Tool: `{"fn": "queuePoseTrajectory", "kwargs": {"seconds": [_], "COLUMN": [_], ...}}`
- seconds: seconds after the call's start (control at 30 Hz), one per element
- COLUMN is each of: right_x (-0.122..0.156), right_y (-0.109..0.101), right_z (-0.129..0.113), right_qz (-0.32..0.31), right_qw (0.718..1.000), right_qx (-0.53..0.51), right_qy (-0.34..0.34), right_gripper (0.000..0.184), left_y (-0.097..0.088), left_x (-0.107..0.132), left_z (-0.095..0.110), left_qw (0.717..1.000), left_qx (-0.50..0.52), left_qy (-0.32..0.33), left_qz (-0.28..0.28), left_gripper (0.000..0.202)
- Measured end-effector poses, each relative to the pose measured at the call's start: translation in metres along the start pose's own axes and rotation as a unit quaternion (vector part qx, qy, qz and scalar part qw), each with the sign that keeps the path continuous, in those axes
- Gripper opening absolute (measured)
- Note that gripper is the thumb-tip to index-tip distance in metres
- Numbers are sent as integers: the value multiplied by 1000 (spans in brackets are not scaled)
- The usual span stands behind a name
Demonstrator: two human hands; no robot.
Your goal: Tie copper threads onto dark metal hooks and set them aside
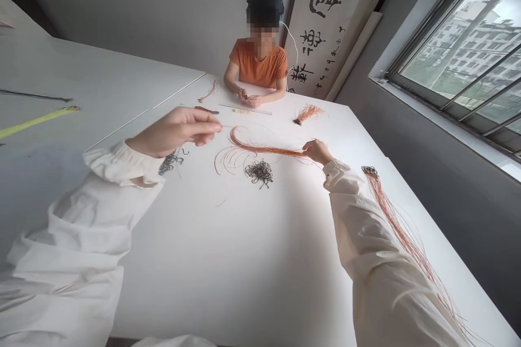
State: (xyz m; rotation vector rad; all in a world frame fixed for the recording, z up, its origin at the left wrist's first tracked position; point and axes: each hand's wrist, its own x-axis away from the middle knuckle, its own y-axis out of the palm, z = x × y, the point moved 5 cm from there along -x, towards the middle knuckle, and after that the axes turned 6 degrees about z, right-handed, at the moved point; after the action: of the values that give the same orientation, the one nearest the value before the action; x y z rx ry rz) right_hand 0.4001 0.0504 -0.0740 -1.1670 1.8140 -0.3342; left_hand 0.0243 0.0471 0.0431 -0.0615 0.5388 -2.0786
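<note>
White-walled room, with a long white tabletop (pixel 228 260) running toward a seated co-worker in an orange T-shirt (pixel 258 62), whose hands meet at the far edge around something too small to make out. Near the tabletop's middle sits a tangled heap of dark metal hooks (pixel 259 172), the landmark for the rest. Just above that heap, a long curved bundle of glossy copper-orange wires (pixel 264 149) arcs sideways, fine loose strands splaying at its left end; the right hand (pixel 317 152) pinches its other end in a narrow grip. Left of the heap, the left hand (pixel 175 131) is raised in another narrow grip, fingers drawn together; any thin strand there is too fine to make out. Beyond those fingers shows a small red-handled tool (pixel 205 110), and whether it is held cannot be told. A smaller cluster of dark hooks (pixel 171 161) lies further left of the heap, partly hidden by the left wrist. Far right of the heap, a long dark-tipped wire bundle (pixel 391 211) runs behind the right sleeve (pixel 366 238).
</note>
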Motion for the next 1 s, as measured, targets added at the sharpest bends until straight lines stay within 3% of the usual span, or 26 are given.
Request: {"fn": "queuePoseTrajectory", "kwargs": {"seconds": [0.1,0.23,0.3,0.37,0.43,0.6,0.73,0.87,1.0], "right_x": [16,44,67,89,105,129,130,102,46], "right_y": [7,36,56,67,70,58,50,34,-4], "right_z": [-15,-78,-110,-127,-127,-102,-87,-62,-20], "right_qz": [-34,-148,-257,-306,-302,-266,-267,-236,-129], "right_qw": [998,971,866,774,740,759,791,846,915], "right_qx": [-46,-184,-420,-539,-578,-563,-513,-442,-355], "right_qy": [40,40,86,128,165,192,196,180,143], "right_gripper": [25,45,53,58,58,34,29,32,30], "left_y": [25,53,59,57,51,33,32,30,17], "left_x": [-2,-6,-8,-9,-9,-8,-12,-28,-50], "left_z": [1,4,4,1,-5,-25,-33,-32,-39], "left_qw": [1000,999,999,999,998,997,997,997,998], "left_qx": [-16,8,23,31,36,55,62,38,-10], "left_qy": [3,22,36,44,41,23,16,21,-5], "left_qz": [-25,-41,-27,-1,24,51,52,59,66], "left_gripper": [19,23,28,30,25,17,17,19,19]}}
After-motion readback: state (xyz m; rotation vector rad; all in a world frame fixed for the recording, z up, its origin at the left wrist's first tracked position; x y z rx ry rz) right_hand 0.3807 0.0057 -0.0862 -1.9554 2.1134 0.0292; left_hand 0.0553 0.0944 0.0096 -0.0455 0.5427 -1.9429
